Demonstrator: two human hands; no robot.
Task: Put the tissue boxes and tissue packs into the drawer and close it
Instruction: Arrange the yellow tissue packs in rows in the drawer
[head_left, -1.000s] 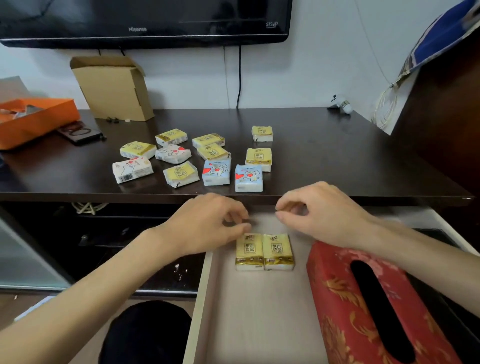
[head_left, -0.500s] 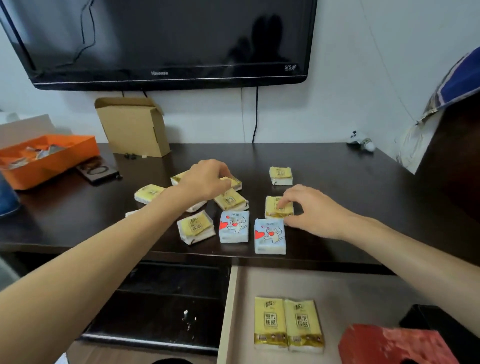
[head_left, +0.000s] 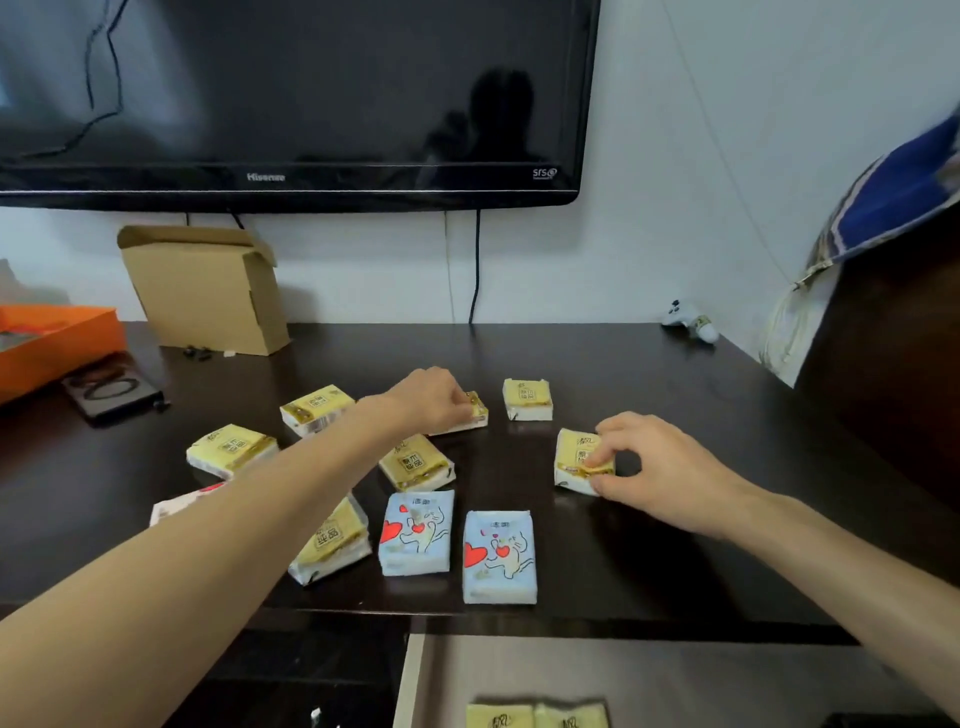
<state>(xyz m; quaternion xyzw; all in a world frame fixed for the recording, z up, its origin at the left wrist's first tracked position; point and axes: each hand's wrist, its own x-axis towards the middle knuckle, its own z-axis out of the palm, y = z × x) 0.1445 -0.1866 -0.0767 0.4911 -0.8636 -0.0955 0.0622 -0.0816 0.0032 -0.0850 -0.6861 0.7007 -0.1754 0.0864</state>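
Observation:
Several yellow tissue packs and two blue tissue packs (head_left: 498, 556) lie on the dark cabinet top (head_left: 675, 415). My left hand (head_left: 431, 397) is closed over a yellow pack (head_left: 475, 413) at the back of the group. My right hand (head_left: 649, 467) pinches another yellow pack (head_left: 574, 460) and has it tilted up off the surface. One more yellow pack (head_left: 527, 399) lies between the hands, further back. The open drawer (head_left: 649, 680) shows at the bottom, with two yellow packs (head_left: 537, 716) lying side by side in it.
A black TV (head_left: 291, 98) hangs on the wall above. A cardboard box (head_left: 208, 291) stands at the back left, beside an orange tray (head_left: 57, 343) and a dark flat device (head_left: 111, 392). A small white gadget (head_left: 691, 322) lies at the back right. A dark cupboard (head_left: 883, 364) rises on the right.
Both hands left the drawer and reached up onto the cabinet top. The left hand went to a rear yellow pack; the right grasped a yellow pack and dragged it rightward, tilting it up.

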